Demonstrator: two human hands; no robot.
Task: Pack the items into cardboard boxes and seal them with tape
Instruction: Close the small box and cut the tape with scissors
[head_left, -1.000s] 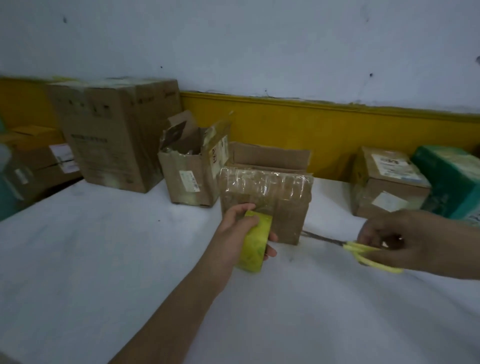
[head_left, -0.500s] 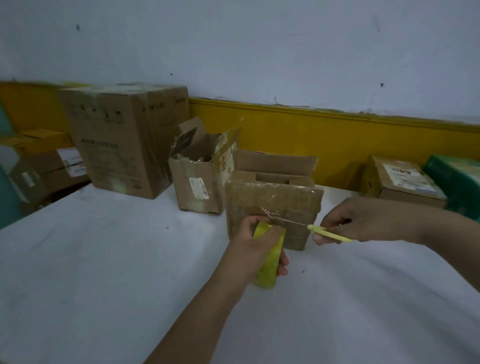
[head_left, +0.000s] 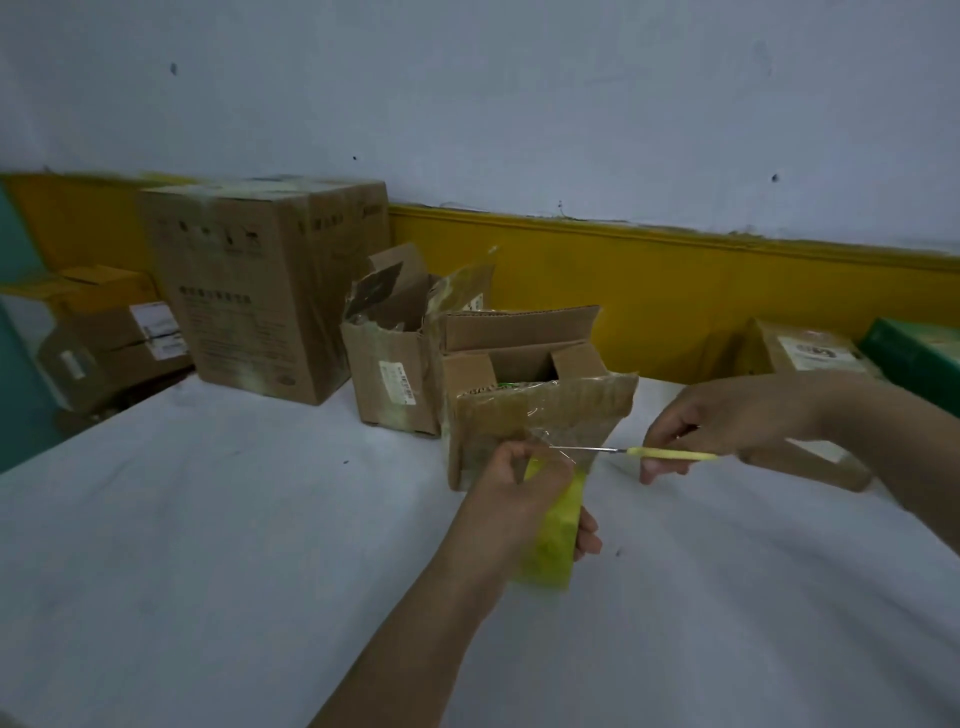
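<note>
Scissors (head_left: 660, 453) have come up from low on the right to the tape strip (head_left: 551, 442) since a second ago; cut not yet made.
Left hand (head_left: 522, 501) grips the tape roll (head_left: 551, 535) on edge, just near of the box (head_left: 540, 415), whose top stands open. Right hand (head_left: 727, 426) clenches the yellow handles. Blades lie level, long axis left-right, tips pointing left at the strip, close above the left fingers (head_left: 589, 535). Judged risk: nicking that hand. Open worktop (head_left: 208, 519) lies near and left; other boxes (head_left: 270, 291) crowd the far side.
</note>
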